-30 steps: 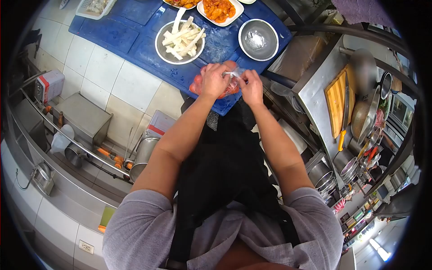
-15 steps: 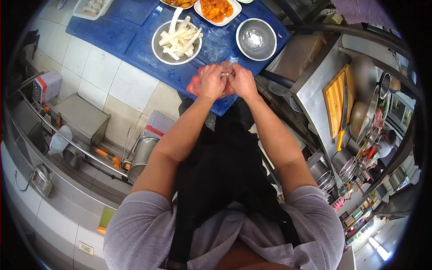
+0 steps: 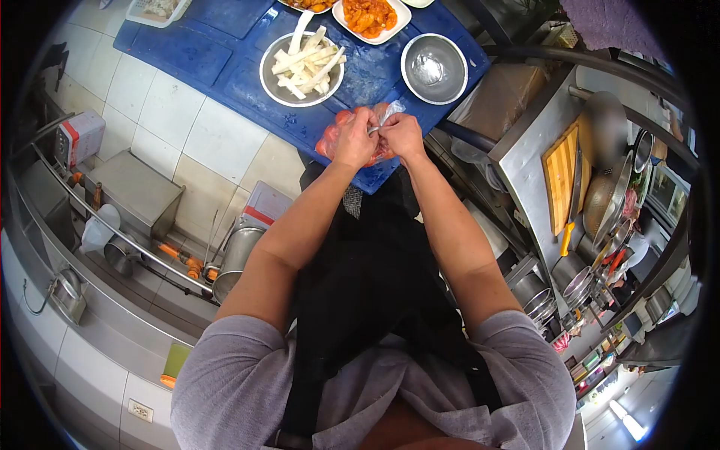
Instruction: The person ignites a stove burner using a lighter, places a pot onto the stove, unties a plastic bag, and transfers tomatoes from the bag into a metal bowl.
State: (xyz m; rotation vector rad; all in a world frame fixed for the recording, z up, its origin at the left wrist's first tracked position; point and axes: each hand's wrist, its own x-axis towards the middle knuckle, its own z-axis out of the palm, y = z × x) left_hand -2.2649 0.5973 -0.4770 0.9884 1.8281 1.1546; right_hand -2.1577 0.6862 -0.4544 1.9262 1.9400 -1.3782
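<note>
On the near corner of the blue table (image 3: 251, 82) lies a clear plastic bag (image 3: 328, 141) of round red produce that looks like tomatoes. My left hand (image 3: 354, 144) is closed at the bag's gathered top, its fingers pinching the plastic. Close beside it, my right hand (image 3: 402, 137) also pinches the twisted plastic; a loose end of the bag sticks up past its fingertips. Both hands partly cover the bag, and whether the twist is knotted cannot be seen. Just beyond them stands a metal bowl (image 3: 268, 84) of pale cut strips (image 3: 309, 67).
Another metal bowl (image 3: 435, 69) stands to the right. A white dish (image 3: 396, 30) of orange food and a white basket (image 3: 161, 19) sit farther back. On the right-hand steel counter (image 3: 525, 142), a yellow-handled knife (image 3: 568, 232) lies on a wooden board (image 3: 556, 180).
My right hand has shifted slightly, and more loose plastic now shows above the fingers. The view has moved a little, so the table appears slightly farther right.
</note>
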